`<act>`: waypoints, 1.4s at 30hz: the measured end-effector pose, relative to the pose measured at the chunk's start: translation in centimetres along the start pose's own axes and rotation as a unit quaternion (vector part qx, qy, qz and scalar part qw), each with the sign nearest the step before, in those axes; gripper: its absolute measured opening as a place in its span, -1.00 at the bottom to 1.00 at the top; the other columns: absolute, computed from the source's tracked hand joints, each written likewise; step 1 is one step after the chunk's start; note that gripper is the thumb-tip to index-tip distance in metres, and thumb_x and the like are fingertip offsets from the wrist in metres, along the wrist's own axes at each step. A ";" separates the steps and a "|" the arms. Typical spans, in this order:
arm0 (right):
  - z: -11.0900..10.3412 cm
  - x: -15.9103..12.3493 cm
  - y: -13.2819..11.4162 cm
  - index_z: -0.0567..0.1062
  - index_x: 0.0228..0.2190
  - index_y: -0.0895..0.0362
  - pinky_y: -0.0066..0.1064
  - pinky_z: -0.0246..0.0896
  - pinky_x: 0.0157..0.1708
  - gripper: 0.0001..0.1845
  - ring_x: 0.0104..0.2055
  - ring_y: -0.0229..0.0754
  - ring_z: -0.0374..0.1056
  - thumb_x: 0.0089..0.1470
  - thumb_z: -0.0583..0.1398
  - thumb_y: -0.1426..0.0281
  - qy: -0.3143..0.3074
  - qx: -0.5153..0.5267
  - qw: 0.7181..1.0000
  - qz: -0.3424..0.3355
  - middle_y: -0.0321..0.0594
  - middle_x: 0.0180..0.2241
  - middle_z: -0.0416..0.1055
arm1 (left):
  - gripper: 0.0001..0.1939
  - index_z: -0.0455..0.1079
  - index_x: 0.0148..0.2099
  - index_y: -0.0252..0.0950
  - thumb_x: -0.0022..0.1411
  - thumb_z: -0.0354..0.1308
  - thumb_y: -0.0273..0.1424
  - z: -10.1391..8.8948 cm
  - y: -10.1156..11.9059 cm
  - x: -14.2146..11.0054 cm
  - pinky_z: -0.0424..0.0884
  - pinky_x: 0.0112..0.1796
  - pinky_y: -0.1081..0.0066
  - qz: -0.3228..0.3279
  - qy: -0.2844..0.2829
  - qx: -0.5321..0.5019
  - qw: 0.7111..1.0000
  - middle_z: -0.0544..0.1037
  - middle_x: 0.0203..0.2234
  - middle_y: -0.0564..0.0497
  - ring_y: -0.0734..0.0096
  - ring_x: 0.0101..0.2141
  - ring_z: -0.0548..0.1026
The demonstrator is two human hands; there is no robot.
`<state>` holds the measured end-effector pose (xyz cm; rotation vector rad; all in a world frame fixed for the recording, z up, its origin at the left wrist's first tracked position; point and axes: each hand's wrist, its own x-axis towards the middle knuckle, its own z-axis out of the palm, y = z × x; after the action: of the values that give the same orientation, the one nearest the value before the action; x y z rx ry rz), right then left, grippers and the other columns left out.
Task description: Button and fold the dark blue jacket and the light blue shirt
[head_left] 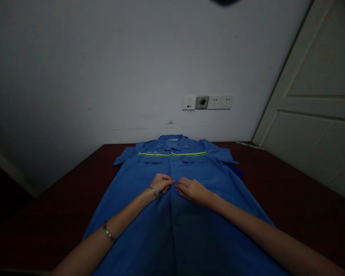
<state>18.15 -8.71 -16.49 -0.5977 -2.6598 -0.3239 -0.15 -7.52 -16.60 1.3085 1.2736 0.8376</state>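
Note:
A blue short-sleeved work shirt [149,222] lies spread flat, collar at the far end, with a yellow-green stripe across the chest and two flap pockets. My left hand [161,183], with a bracelet at the wrist, pinches at the front placket about mid-chest. From the other side of the placket, my right hand [189,189] has its fingers curled down on the shirt's front edge. The fingertips of both hands almost meet. Whatever button lies between them is hidden. Nearer to me, another button [177,221] shows on the placket.
The shirt lies on a dark red-brown table [278,168] that runs up to a pale wall [103,69]. Power sockets [220,102] are set in the wall above the table. A white panelled door [319,92] stands at the right. Darker blue cloth [237,171] shows beneath the right sleeve.

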 end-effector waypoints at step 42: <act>0.0 0.9 -0.2 0.48 -0.36 0.16 -0.42 0.19 -0.24 -0.83 -0.29 -0.22 0.36 0.10 0.08 0.46 0.085 0.288 0.930 0.212 -0.18 -0.35 0.47 | -0.86 0.51 -0.40 -0.33 0.06 0.10 -0.48 -0.6 -0.5 -2.1 0.32 -0.33 0.50 0.294 0.073 0.208 0.930 0.51 -0.45 -0.01 0.45 -0.39 0.44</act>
<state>17.30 -8.60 -16.16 -0.8643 -2.2143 0.4903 -1.21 -9.47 -16.61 2.0617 1.2255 1.1316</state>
